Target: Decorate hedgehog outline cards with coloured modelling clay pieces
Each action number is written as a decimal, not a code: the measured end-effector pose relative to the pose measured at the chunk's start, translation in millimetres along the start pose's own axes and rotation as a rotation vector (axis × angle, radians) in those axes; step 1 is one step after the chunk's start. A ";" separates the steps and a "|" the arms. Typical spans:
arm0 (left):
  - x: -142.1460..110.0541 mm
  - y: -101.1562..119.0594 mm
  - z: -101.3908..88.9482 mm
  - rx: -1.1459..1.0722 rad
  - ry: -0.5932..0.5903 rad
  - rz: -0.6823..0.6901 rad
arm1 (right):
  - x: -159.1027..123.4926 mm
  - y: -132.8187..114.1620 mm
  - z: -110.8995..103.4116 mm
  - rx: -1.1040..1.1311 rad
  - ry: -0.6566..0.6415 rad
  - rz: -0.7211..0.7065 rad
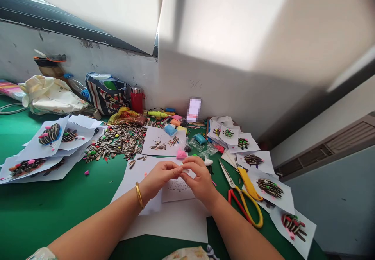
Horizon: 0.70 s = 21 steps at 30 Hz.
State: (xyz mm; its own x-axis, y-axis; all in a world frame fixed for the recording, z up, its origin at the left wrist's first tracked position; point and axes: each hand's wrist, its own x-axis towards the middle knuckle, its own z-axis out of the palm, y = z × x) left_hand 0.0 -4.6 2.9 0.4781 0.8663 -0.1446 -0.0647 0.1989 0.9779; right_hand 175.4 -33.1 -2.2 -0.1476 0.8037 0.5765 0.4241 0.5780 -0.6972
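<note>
My left hand (160,177), with a gold bangle on its wrist, and my right hand (199,178) meet above the papers. Fingers and thumbs of both are closed together on a small whitish piece (185,170), mostly hidden, perhaps soft clay. Just below them lies a card (177,196) with a hedgehog drawn in black line. It rests on larger white sheets (175,225). Beyond my fingertips sits a lump of pink clay (181,153), by a paper (150,142) bearing loose sunflower seeds. A white lump (208,161) is to the right of my right hand.
A wide pile of sunflower seeds (117,140) covers the back left. Finished seed pictures lie in stacks at left (32,150) and right (283,195). Open-handled scissors (231,182) and a yellow cutter (247,182) flank my right arm. Bags and a red flask (136,101) stand by the wall.
</note>
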 end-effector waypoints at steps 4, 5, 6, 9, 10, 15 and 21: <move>0.4 1.8 0.1 0.004 0.007 0.029 | 0.5 0.1 -1.2 -0.010 0.003 0.005; 0.7 2.4 -0.2 0.002 0.017 0.040 | 0.6 0.4 -1.8 -0.009 0.006 0.009; 0.9 3.0 -0.5 0.001 0.026 0.049 | 0.6 0.7 -2.4 -0.006 0.010 0.013; 1.9 3.9 -1.4 0.021 0.045 0.079 | 0.5 1.9 -3.4 0.009 0.015 0.036; 2.3 3.9 -1.5 0.043 0.048 0.095 | 0.4 2.2 -3.3 0.015 0.019 0.047; 2.8 1.6 -1.4 0.369 0.091 0.278 | 1.0 2.9 -0.6 0.025 0.037 0.073; 1.4 -1.9 -4.9 0.723 0.169 0.483 | 1.8 4.8 -0.6 0.003 0.045 0.082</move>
State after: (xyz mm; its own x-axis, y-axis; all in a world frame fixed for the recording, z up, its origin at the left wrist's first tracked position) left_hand -3.5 -1.5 0.1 0.4021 0.8485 0.3441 0.3710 -0.4946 0.7859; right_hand 177.7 -28.9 -4.2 -0.0722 0.8414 0.5356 0.4301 0.5108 -0.7444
